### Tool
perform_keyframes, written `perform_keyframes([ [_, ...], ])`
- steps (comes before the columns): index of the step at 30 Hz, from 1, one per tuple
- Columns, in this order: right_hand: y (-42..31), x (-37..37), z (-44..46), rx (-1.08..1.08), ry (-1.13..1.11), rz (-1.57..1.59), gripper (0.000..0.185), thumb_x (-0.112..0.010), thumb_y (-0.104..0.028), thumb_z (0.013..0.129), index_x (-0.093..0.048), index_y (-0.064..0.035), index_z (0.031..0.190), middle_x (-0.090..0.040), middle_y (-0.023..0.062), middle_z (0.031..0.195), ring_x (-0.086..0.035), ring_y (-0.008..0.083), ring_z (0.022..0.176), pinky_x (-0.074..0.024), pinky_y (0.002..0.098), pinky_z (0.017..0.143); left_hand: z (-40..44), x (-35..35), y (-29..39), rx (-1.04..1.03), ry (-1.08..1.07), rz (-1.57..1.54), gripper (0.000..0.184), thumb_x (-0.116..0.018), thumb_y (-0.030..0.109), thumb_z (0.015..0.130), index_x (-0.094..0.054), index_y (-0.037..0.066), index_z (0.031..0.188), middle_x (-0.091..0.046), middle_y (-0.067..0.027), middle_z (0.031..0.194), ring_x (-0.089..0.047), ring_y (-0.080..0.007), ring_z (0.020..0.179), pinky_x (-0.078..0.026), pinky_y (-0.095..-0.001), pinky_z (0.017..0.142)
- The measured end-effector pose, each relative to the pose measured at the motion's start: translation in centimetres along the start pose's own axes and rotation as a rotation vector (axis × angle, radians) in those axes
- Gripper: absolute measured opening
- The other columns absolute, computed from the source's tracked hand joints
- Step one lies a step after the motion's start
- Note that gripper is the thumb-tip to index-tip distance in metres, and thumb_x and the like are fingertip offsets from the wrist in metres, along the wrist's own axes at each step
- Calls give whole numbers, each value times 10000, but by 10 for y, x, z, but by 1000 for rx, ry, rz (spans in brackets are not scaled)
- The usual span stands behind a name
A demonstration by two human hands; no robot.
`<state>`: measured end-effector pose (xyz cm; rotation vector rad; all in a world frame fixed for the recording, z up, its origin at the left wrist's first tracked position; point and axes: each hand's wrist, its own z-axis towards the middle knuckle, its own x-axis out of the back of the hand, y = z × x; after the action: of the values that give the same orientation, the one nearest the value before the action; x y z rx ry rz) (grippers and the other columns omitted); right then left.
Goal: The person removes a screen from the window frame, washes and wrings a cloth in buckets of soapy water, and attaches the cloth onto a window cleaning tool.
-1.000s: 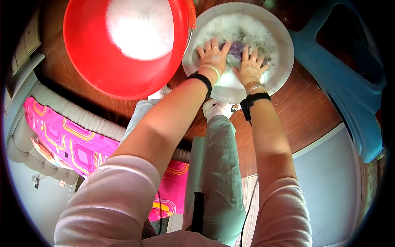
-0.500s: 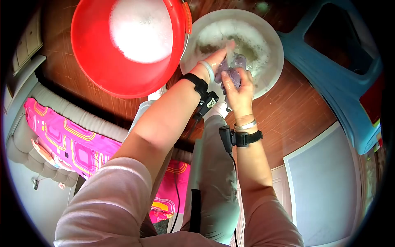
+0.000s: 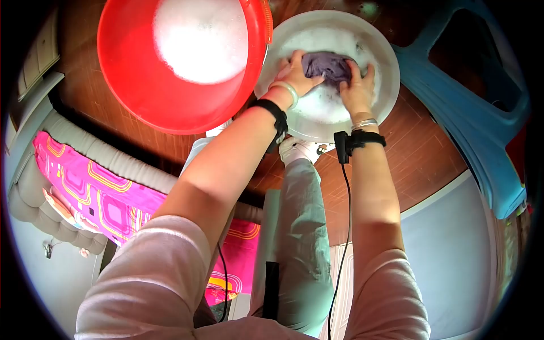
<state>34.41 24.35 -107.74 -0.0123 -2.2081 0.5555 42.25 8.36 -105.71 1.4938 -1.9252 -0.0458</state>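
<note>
A wet, crumpled purple cloth [image 3: 327, 66] lies in the soapy water of a pale round basin [image 3: 387, 96]. My left hand [image 3: 296, 75] is at the cloth's left side, fingers apart, with its thumb by the lower edge. At the right side, my right hand [image 3: 358, 92] has its fingers spread and touches the cloth's edge. Neither hand is closed round the cloth. White suds surround it and hide part of the water.
A red bucket [image 3: 127, 85] with white foam inside stands at the basin's left. To the right is a blue plastic stool [image 3: 439, 85] on the wooden floor [image 3: 419, 136]. My shoe [image 3: 300, 150] is just below the basin. A pink patterned cover [image 3: 102, 192] lies at the left.
The purple cloth, bunched in both hands over the basin's lower part, is now lower and farther forward in the suds. My hands have spread apart, the right one moving right.
</note>
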Motion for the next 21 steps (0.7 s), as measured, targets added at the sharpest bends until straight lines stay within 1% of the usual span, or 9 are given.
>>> perform_keyframes([
  [3,-23,-10,-18,33,-232,-624,672,-553,-153,807,-268,-407,1360,-160,103,1456,-205,367,1316,-151,674,990,5,-24,-19,-188,266,420,692,-715,259,711,-341,202,1291,-494,-212,1102,-527,-375,1005,-417,-391,903],
  [5,-17,-19,-19,106,-456,-669,687,-546,-151,810,-249,-420,1369,-80,90,1489,-143,373,1342,-130,646,1017,20,-35,-36,-165,239,412,678,-704,215,710,-350,222,1289,-483,-216,1114,-519,-392,1010,-422,-405,897],
  [6,-16,-10,-23,146,-447,-525,627,-551,-75,782,-377,-339,1322,-145,129,1472,-271,365,1284,-241,564,1019,32,-36,-43,-82,116,297,670,-695,200,714,-352,210,1289,-480,-220,1125,-517,-398,1013,-426,-412,889],
  [9,20,-16,-12,71,-210,191,563,-579,-64,774,-436,-237,1290,-305,149,1400,-400,307,1197,-333,397,996,1,-9,-2,-11,-76,203,568,-659,179,718,-415,134,1228,-516,-230,1110,-540,-397,981,-449,-431,841],
  [10,17,-3,-18,-11,-40,389,456,-587,-61,795,-470,-95,1235,-430,166,1285,-498,269,1075,-400,307,909,-2,-2,6,4,-142,164,546,-658,187,715,-431,120,1207,-526,-228,1102,-547,-390,975,-453,-429,834],
  [13,-28,48,-43,-874,-312,1324,711,-644,-422,799,-366,18,1284,-483,182,1192,-514,269,1052,-421,473,874,-51,30,43,-193,-188,211,527,-659,204,698,-464,96,1176,-560,-204,1069,-562,-371,966,-457,-424,833],
  [15,-38,65,-58,-975,-569,1723,861,-616,-565,764,-297,-1,1330,-504,171,1167,-543,284,1004,-441,488,860,-94,58,75,-288,-271,202,462,-638,129,703,-488,87,1139,-569,-183,1003,-566,-363,934,-468,-421,791],
  [19,-55,84,-69,-610,-597,2031,704,-596,-480,817,-374,-4,1286,-551,149,1134,-564,295,989,-463,447,873,-150,87,99,-571,-364,275,431,-620,61,658,-509,78,1074,-557,-149,905,-582,-338,836,-484,-418,707],
  [21,-58,85,-73,-713,-578,2092,553,-616,-358,839,-445,1,1222,-576,140,1102,-571,274,973,-470,416,865,-167,112,112,-677,-464,288,435,-616,55,652,-509,87,1072,-550,-144,894,-586,-322,828,-485,-411,690],
])
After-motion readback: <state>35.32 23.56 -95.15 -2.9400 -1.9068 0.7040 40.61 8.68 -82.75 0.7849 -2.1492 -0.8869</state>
